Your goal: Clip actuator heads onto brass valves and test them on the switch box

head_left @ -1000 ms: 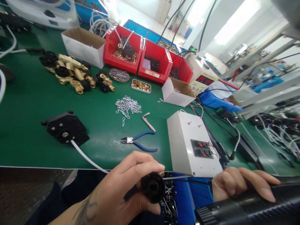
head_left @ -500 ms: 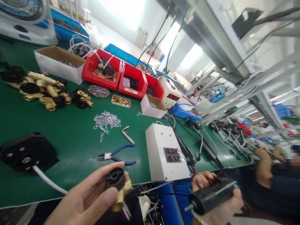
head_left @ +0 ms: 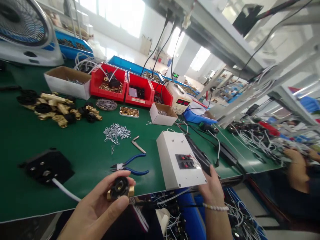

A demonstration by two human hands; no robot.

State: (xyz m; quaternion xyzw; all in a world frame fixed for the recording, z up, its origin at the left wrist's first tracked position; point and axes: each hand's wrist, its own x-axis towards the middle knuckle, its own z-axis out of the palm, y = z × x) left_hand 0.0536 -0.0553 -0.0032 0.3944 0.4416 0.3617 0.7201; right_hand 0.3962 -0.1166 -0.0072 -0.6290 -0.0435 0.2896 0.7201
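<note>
My left hand (head_left: 102, 203) is closed round a brass valve fitting with a round black plastic cap (head_left: 119, 187), held just over the near table edge. Beside the white switch box (head_left: 181, 161), my right hand (head_left: 212, 188) has its thumb and palm at the near end of a long black tool (head_left: 198, 155); the box partly hides the fingers. Blue-handled pliers (head_left: 131, 166) lie open beyond my left hand. Past them are a small bent metal tool (head_left: 138, 145) and a pile of metal spring clips (head_left: 117, 132). A black housing with a white cable (head_left: 48, 168) rests at left.
Brass fittings (head_left: 57, 108) are heaped at the left. Red bins (head_left: 108, 90), a white carton (head_left: 67, 81) and a power supply (head_left: 180, 100) line the back. Below the edge, blue crates (head_left: 191, 213) hold wired parts. A co-worker's arm (head_left: 297, 170) is at far right.
My right hand no longer shows the black cylinder it held; it has moved forward to the long black tool. The fitting in my left hand has turned, its black cap now facing me.
</note>
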